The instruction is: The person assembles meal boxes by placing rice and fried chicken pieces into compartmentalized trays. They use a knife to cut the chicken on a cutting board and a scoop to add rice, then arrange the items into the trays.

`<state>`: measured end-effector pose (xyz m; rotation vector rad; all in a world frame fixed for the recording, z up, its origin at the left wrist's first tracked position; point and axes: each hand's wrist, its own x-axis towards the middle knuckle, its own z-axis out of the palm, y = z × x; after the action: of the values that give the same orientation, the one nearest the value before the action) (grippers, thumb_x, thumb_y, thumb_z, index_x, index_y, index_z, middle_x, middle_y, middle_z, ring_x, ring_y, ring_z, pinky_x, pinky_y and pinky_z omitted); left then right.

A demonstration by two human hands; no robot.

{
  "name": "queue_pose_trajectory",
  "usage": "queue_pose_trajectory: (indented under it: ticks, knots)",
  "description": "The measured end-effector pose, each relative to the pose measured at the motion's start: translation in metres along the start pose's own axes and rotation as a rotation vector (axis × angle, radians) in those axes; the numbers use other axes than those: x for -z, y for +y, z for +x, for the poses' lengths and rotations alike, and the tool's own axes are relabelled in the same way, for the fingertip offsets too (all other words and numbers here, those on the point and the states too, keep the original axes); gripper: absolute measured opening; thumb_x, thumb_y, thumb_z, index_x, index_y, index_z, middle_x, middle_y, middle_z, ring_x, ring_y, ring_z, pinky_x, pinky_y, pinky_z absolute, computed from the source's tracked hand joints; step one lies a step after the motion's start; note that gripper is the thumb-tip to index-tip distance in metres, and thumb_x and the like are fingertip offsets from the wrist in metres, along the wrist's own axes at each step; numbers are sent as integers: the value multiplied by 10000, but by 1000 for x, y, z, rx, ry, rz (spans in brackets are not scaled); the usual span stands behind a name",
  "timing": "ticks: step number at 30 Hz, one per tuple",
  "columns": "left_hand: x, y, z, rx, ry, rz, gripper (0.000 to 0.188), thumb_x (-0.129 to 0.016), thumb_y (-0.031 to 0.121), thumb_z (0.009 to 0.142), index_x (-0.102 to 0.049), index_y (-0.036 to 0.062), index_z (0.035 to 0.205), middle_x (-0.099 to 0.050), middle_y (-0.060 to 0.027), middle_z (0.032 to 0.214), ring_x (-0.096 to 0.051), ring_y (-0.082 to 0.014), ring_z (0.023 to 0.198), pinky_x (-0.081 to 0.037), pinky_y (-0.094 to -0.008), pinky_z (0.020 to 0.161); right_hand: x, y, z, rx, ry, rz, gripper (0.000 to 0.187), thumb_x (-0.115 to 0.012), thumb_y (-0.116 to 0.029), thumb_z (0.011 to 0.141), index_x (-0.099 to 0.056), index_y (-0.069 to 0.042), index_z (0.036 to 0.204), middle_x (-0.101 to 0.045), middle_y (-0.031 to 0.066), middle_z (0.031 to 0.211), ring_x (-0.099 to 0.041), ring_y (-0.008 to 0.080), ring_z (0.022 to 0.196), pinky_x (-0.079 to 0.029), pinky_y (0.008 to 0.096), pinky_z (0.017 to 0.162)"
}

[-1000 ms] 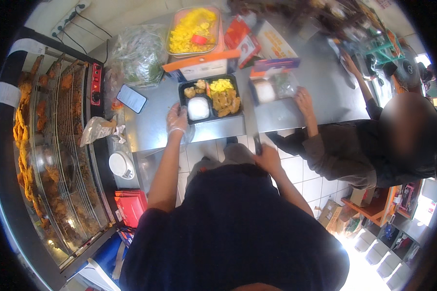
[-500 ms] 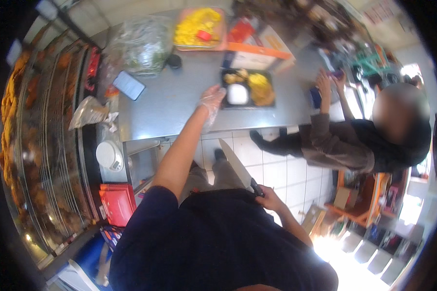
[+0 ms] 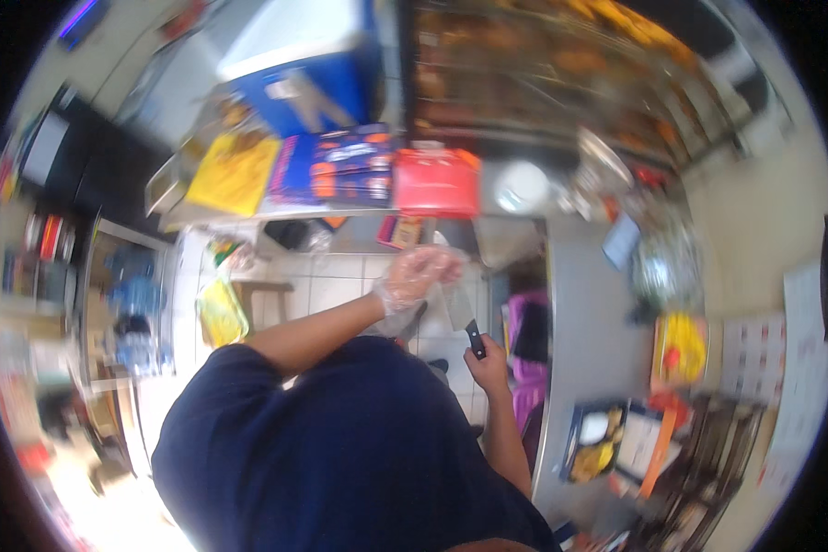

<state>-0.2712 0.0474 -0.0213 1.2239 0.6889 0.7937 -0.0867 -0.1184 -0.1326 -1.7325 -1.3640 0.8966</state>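
My left hand (image 3: 419, 278), in a clear plastic glove, is held out in front of my body, its fingers loosely stretched and slightly blurred. Nothing shows in it. Just right of it, my right hand (image 3: 488, 363) grips the black handle of a broad-bladed knife (image 3: 458, 308). The blade points up and away, its tip close to the gloved fingers; whether they touch I cannot tell. Beyond the left hand, a red box (image 3: 437, 184) sits on the counter, beside a round white scale (image 3: 522, 187).
A glass case of food (image 3: 561, 83) stands at the back. Left of the red box are dark blue and orange boxes (image 3: 351, 166) and a yellow sheet (image 3: 235, 175). The metal table (image 3: 580, 322) at right bears a black food tray (image 3: 570, 442), a phone (image 3: 621, 237) and a plastic bag (image 3: 664, 262).
My body has turned left, so the table with the tray now lies at right. My left hand has left the tray's side and come near the knife, which my right hand still holds.
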Motion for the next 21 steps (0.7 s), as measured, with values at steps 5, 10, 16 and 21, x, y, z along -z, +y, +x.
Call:
queue_pose_trajectory:
  ticks: [5,10,16,21]
  knots:
    - [121,-12,-108,-37,912,-64,443,-496,423,975,-619,0,1016,-666,-108,865,-646,-183,786,-536,-316,711,-74,-82,100,202,-418,110,340,-677,-132,790,-547,-24,1085,-611,85,730,-582,159,663,-457,310,613]
    - [196,-46,-189,-134,1461,-342,463,-508,438,964,-593,-16,934,-623,-112,762,-610,-193,674,-514,-320,620,-235,-186,199,499,-515,-53,416,-647,-170,824,-496,-23,1182,-659,202,887,-655,346,851,-499,425,754]
    - [254,-37,-213,-83,1435,-255,445,-460,393,992,-610,-21,933,-644,-121,774,-644,-210,705,-540,-339,651,-406,-273,305,502,-651,-393,326,-576,-168,852,-508,0,1124,-644,252,938,-615,437,896,-482,497,772]
    - [313,-57,-230,-119,1390,-288,412,-526,375,968,-623,-25,957,-665,-117,784,-650,-202,691,-540,-325,648,-471,-284,366,632,-548,-533,276,-538,-145,869,-541,0,1104,-639,225,979,-612,396,967,-474,489,821]
